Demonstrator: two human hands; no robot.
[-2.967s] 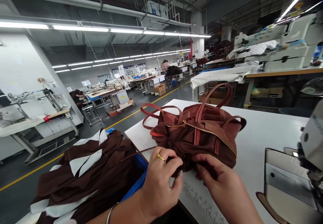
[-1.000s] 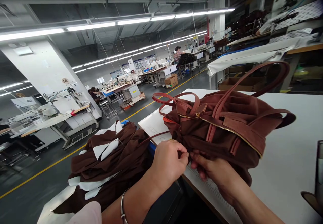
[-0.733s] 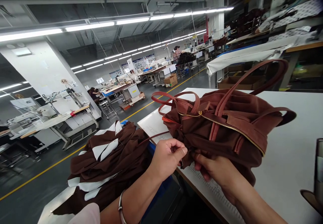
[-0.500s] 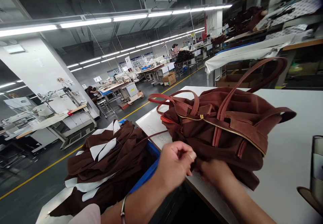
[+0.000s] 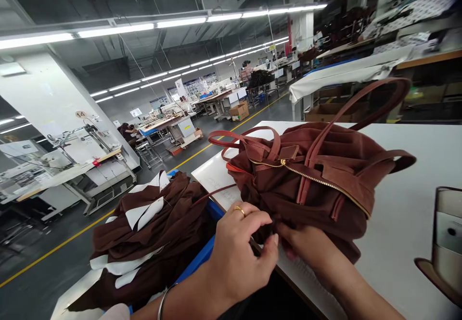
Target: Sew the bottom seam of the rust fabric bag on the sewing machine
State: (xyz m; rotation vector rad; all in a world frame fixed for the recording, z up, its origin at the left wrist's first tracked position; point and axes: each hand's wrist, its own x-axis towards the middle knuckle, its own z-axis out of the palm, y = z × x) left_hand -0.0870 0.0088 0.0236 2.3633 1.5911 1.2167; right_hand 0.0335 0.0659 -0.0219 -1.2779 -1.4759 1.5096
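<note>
The left hand (image 5: 236, 257) wears a gold ring (image 5: 239, 209) and a thin silver bangle (image 5: 161, 303) at the wrist; the right hand (image 5: 306, 248) is bare.

a crumpled brown fabric bag (image 5: 310, 180) with reddish straps arching upward and a gold zipper running across its top lies slumped near the white worktop's (image 5: 404, 233) front-left corner.

Long fluorescent tubes (image 5: 115, 30) run under a dark ceiling. Below them, a grey floor carries a yellow line (image 5: 54, 249) past a white pillar (image 5: 54, 103) numbered 14. Beyond the pillar stand rows of sewing tables (image 5: 216, 97) and a cardboard box (image 5: 238, 111).
</note>
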